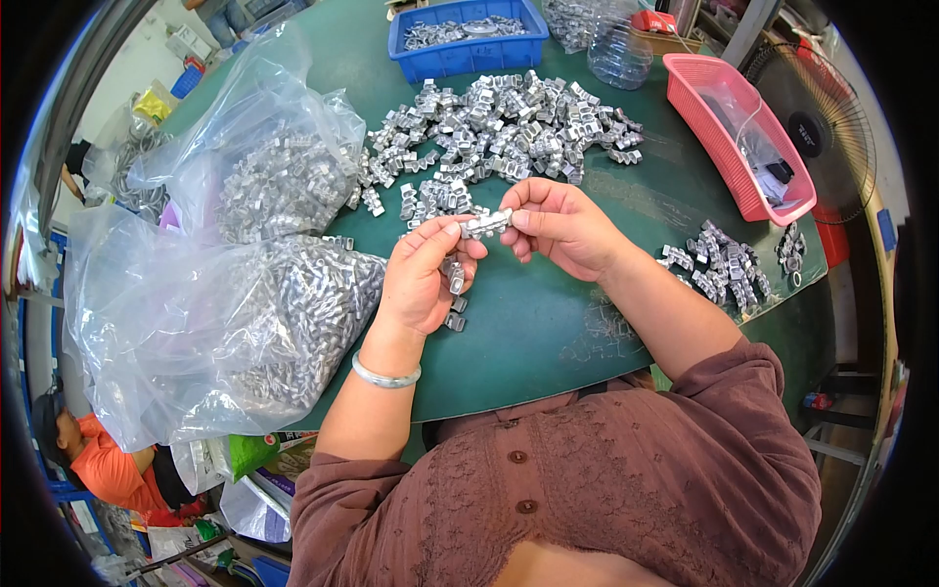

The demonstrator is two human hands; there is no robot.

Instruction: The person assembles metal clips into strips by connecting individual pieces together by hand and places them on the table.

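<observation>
Between my two hands, above the green table point(509, 342), is a short strip of silver metal links point(486, 226). My left hand point(423, 274) pinches its left end between thumb and finger. The fingertips of my right hand point(567, 233) close on its right end. More silver links point(455, 277) show at the curled fingers of my left hand, and whether they join the strip I cannot tell. A few small metal pieces point(454, 321) lie just below that hand. Beyond both hands spreads a large heap of similar silver link pieces point(518, 122).
Clear plastic bags point(147, 323) full of small metal parts crowd the left side. A blue bin point(416, 67) of metal parts stands at the back. To the right are a pink basket point(690, 127), a fan point(831, 137) and a smaller link pile point(724, 266). Another person point(117, 470) is at far left.
</observation>
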